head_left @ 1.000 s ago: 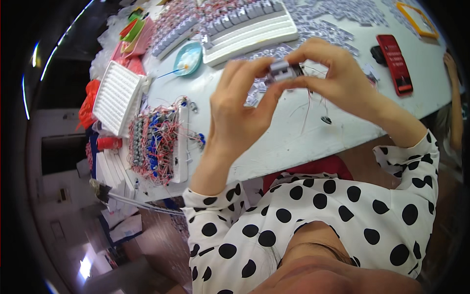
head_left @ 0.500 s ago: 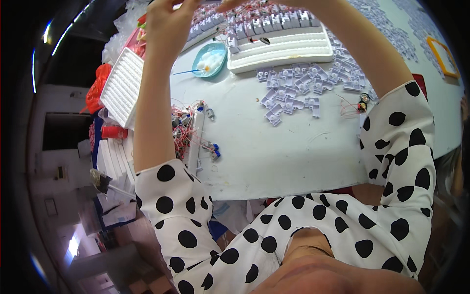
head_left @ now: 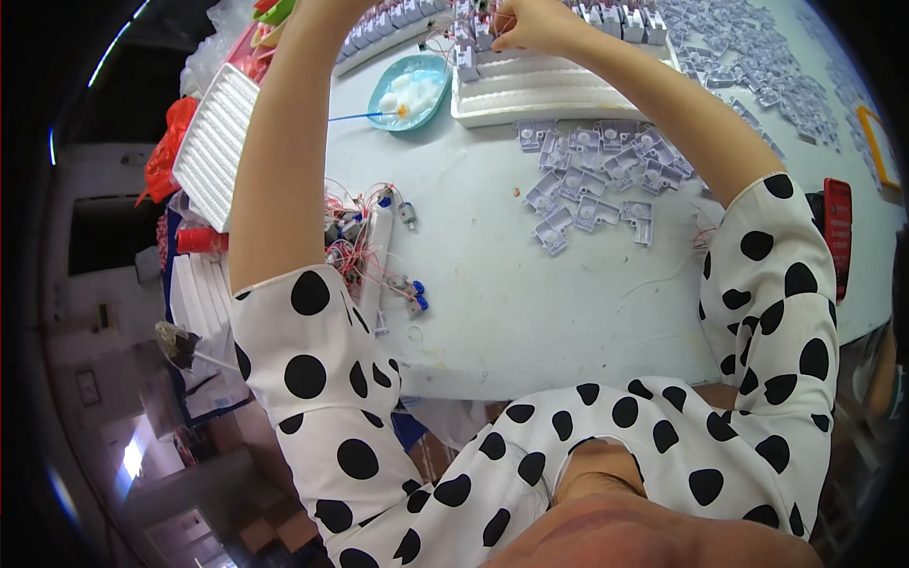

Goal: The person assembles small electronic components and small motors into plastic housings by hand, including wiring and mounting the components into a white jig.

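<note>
My right hand [head_left: 533, 27] is over the back of a white foam tray [head_left: 568, 93], its fingers curled together by the rows of grey-white plastic units with red wires [head_left: 464, 62]. Whatever those fingers pinch, if anything, is too small to make out. At the upper edge, my left hand [head_left: 331, 9] shows only near the wrist, its fingers cut off by the picture. Below that hand, to its right, sits a light blue bowl [head_left: 445, 93] holding white cotton-like stuff and a thin blue stick [head_left: 355, 116].
Loose grey-white plastic housings [head_left: 592, 170] lie in front of the tray, many more at the far right. Small motors with red wires [head_left: 355, 232] are heaped at the left. An empty ribbed white tray [head_left: 216, 142] leans at the left edge; a red-edged object [head_left: 837, 237] lies right.
My right hand has come lower into view over the tray's units. The left hand has slipped further past the upper edge. The whole view has shifted slightly.
</note>
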A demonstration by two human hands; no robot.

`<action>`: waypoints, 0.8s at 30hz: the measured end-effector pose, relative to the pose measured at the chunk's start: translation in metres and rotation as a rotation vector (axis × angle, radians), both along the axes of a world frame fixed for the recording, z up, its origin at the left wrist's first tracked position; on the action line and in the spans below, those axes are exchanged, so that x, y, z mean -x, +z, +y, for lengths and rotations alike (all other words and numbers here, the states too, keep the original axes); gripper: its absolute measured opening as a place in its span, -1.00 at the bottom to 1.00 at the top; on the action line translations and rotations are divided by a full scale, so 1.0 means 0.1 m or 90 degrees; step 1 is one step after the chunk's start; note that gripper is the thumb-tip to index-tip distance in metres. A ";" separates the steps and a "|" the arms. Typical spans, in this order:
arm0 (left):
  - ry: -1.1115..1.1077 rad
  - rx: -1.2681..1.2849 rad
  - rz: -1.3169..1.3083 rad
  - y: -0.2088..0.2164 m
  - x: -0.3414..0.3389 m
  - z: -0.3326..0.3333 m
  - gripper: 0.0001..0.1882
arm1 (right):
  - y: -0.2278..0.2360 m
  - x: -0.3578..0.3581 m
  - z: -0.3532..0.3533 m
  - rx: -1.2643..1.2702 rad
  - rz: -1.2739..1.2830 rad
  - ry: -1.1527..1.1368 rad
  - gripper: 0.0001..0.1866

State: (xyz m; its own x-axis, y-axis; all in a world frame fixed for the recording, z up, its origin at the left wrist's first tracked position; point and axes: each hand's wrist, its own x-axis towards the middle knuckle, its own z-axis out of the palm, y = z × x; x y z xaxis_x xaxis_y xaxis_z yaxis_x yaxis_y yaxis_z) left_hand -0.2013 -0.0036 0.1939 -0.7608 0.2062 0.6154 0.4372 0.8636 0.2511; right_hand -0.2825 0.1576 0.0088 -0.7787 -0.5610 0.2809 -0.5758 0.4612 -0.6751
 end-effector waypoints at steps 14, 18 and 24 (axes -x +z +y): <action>-0.048 0.191 0.136 -0.24 -0.26 0.02 -0.61 | 0.10 -0.42 -0.25 0.028 0.083 -0.138 -0.87; -0.082 0.153 0.086 -0.49 -0.37 0.00 -0.63 | -0.15 -0.43 -0.25 -0.007 0.081 -0.154 -0.85; -0.044 0.055 0.049 -0.66 -0.49 -0.17 -0.66 | -0.14 -0.64 -0.25 0.062 0.066 -0.049 -0.80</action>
